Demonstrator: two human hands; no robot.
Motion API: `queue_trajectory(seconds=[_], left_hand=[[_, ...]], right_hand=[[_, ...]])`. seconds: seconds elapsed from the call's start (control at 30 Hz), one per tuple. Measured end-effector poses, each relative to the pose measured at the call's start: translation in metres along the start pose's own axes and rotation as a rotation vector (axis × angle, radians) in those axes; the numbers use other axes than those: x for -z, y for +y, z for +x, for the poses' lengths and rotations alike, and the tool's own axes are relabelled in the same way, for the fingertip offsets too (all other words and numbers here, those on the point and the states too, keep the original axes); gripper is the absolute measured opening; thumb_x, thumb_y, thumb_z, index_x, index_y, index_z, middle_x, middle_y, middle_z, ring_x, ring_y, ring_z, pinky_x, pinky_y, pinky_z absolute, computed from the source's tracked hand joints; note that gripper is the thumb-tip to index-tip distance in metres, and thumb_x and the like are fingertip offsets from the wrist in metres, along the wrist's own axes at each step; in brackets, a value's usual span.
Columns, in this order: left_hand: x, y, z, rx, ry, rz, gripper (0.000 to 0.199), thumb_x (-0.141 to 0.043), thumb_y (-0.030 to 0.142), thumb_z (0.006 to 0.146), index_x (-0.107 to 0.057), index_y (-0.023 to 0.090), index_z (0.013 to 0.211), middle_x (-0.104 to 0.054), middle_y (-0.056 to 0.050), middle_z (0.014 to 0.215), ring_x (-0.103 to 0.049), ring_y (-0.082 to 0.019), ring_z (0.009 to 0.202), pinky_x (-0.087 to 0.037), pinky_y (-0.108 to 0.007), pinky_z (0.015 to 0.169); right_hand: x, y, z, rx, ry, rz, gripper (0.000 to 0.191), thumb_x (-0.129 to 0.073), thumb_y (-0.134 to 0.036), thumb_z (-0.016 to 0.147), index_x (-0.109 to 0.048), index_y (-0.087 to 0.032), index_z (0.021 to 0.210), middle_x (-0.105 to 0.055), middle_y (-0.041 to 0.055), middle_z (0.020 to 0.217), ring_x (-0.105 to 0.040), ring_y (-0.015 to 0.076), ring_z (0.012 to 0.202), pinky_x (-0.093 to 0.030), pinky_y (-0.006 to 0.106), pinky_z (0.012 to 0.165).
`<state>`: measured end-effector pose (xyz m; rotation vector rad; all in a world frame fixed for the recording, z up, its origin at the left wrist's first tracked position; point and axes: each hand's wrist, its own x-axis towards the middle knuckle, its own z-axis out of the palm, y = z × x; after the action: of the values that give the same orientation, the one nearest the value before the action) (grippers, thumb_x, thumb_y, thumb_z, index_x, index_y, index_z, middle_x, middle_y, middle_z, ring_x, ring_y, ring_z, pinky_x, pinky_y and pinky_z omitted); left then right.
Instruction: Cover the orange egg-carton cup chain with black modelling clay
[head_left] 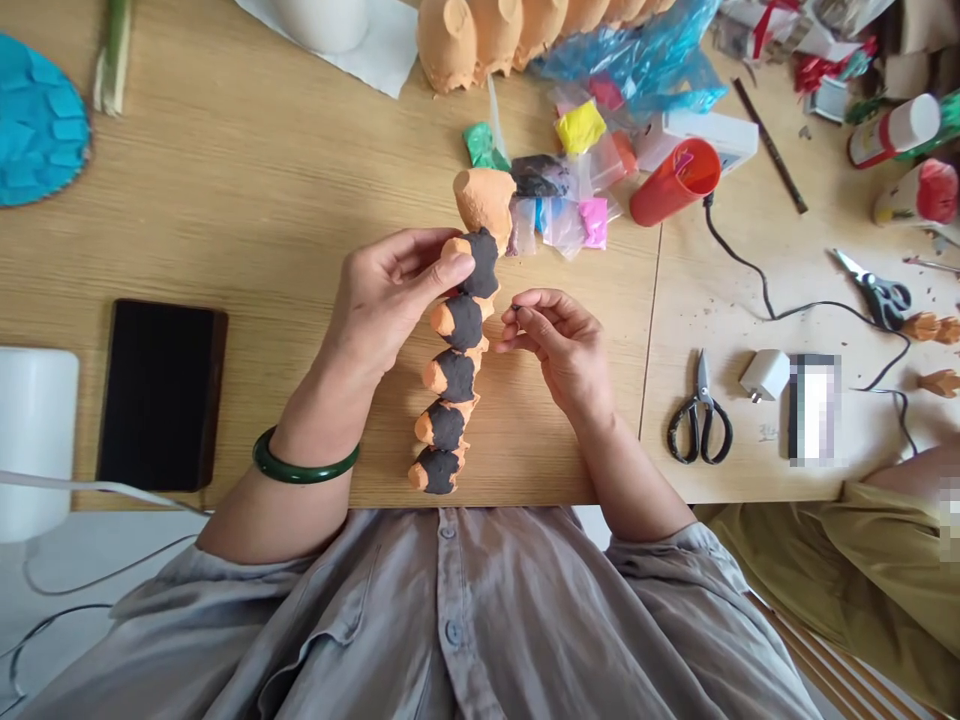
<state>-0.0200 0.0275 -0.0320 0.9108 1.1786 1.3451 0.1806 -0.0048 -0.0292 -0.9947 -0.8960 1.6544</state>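
A strip of egg-carton cups (459, 325) in orange, most of them covered with black clay, runs up the middle of the table. The cup at the far end is plain orange. My left hand (405, 285) grips the strip near that end, thumb on the black part of the second cup. To the right of the strip, my right hand (562, 340) pinches a tiny dark bit, seemingly black clay, between thumb and finger, apart from the strip. Beyond the strip lie small bags of coloured clay (580, 127), including green, yellow, pink and black.
Another orange egg-carton strip (499, 35) lies at the back beside blue plastic (652, 50). On the right are a red cup (675, 182), black-handled scissors (701, 410), a white charger (765, 373) and a cable. A black box (163, 395) lies left. Someone sits at the right edge.
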Motion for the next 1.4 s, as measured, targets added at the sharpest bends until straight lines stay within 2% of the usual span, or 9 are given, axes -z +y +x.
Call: queue_trajectory(seconds=[0.17,0.33,0.43,0.67,0.83,0.87,0.97,1.2,1.4], left_hand=[[-0.004,-0.002,-0.001,-0.051,0.049,-0.067,0.049,-0.11,0.059,0.057,-0.089,0.028,0.09,-0.084,-0.003,0.085,-0.072,-0.02,0.068,-0.063,-0.039,0.063],[-0.007,0.008,-0.004,-0.08,0.078,-0.093,0.055,-0.112,0.058,0.056,-0.088,0.021,0.088,-0.085,-0.006,0.091,-0.076,-0.024,0.08,-0.068,-0.042,0.071],[-0.005,0.012,-0.004,-0.105,0.093,-0.099,0.06,-0.112,0.057,0.057,-0.087,0.016,0.093,-0.084,-0.008,0.091,-0.076,-0.023,0.078,-0.064,-0.035,0.058],[-0.005,0.009,-0.005,-0.123,0.072,-0.116,0.056,-0.109,0.052,0.066,-0.086,0.011,0.096,-0.082,-0.008,0.088,-0.078,-0.025,0.079,-0.064,-0.034,0.053],[0.009,0.001,0.007,-0.204,0.047,-0.054,0.06,-0.107,0.062,0.068,-0.084,0.014,0.095,-0.079,-0.002,0.086,-0.078,-0.025,0.092,-0.068,-0.05,0.085],[0.012,-0.001,0.01,-0.195,-0.009,-0.025,0.069,-0.111,0.064,0.056,-0.084,0.017,0.098,-0.08,0.0,0.087,-0.078,-0.026,0.092,-0.069,-0.055,0.088],[0.014,-0.003,0.012,-0.19,0.039,-0.033,0.072,-0.111,0.068,0.053,-0.083,0.019,0.098,-0.079,0.001,0.088,-0.079,-0.034,0.104,-0.062,-0.068,0.104],[-0.012,0.007,-0.016,-0.204,0.085,0.021,0.058,-0.109,0.06,0.067,-0.085,0.022,0.104,-0.087,0.001,0.101,-0.079,-0.022,0.097,-0.064,-0.042,0.089],[-0.019,0.012,-0.03,-0.225,0.053,0.104,0.044,-0.099,0.058,0.084,-0.085,0.027,0.112,-0.085,-0.001,0.114,-0.077,-0.024,0.107,-0.062,-0.047,0.102]], right_hand=[[-0.001,-0.001,-0.002,-0.005,-0.014,-0.04,0.044,-0.098,-0.055,0.082,-0.076,-0.022,0.101,-0.081,-0.002,0.091,-0.076,0.0112,0.078,-0.073,0.028,0.077],[-0.002,-0.001,-0.004,-0.026,-0.018,-0.06,0.043,-0.095,-0.058,0.084,-0.077,-0.023,0.1,-0.079,-0.0017,0.087,-0.073,0.0109,0.073,-0.071,0.026,0.073],[-0.002,0.0,-0.003,-0.032,-0.023,-0.062,0.043,-0.094,-0.061,0.084,-0.077,-0.024,0.099,-0.077,-0.0017,0.086,-0.072,0.011,0.073,-0.07,0.026,0.072],[0.0,0.006,-0.002,-0.051,-0.036,-0.117,0.052,-0.091,-0.068,0.084,-0.075,-0.025,0.107,-0.077,0.0005,0.096,-0.077,0.0153,0.09,-0.072,0.029,0.08],[0.0,0.007,-0.003,-0.059,-0.021,-0.145,0.053,-0.091,-0.07,0.083,-0.074,-0.025,0.107,-0.075,0.0011,0.099,-0.077,0.0168,0.095,-0.072,0.031,0.081],[0.0,0.006,-0.003,-0.067,-0.01,-0.149,0.053,-0.092,-0.07,0.082,-0.074,-0.025,0.106,-0.076,0.0013,0.099,-0.077,0.017,0.094,-0.073,0.032,0.081],[-0.001,0.003,-0.003,-0.082,0.023,-0.135,0.055,-0.095,-0.069,0.077,-0.074,-0.026,0.102,-0.078,0.0016,0.098,-0.077,0.0171,0.091,-0.074,0.033,0.081],[-0.003,-0.003,-0.005,0.0,0.064,-0.079,0.048,-0.094,-0.063,0.083,-0.073,-0.024,0.103,-0.077,-0.0008,0.091,-0.074,0.0127,0.078,-0.071,0.03,0.077],[-0.017,-0.015,-0.016,0.173,0.169,-0.187,0.037,-0.092,-0.058,0.087,-0.077,-0.025,0.097,-0.073,-0.0021,0.083,-0.064,0.0109,0.066,-0.062,0.026,0.06]])
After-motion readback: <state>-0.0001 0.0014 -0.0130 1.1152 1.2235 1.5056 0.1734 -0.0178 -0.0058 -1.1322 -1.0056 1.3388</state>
